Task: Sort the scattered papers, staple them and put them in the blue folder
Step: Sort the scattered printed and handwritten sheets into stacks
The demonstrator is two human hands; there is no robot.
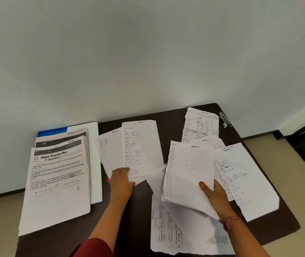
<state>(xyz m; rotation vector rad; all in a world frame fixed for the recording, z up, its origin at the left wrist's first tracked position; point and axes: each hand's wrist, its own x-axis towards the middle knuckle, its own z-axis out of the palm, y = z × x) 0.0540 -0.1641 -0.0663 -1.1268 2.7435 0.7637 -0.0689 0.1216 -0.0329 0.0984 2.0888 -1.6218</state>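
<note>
Left hand pinching lined sheets mid-frame, right hand gripping sheet headed "SECTION 1", printed stack "Wipe Drying Mat" overhanging table lower-left edge, stapler upper right

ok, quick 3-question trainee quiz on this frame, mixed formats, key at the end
1. True or false: the stapler lies at the table's far right corner, in neither hand.
2. What does the right hand hold?
A) the blue folder
B) a stack of lined sheets
C) the stapler
3. Fill in: the printed stack titled "Wipe Drying Mat" lies on the blue ____.

Key
1. True.
2. B: its grip is on the lined sheets headed "Section 1", thumb on top. The left hand holds the lower edge of two other handwritten sheets.
3. folder.
</note>
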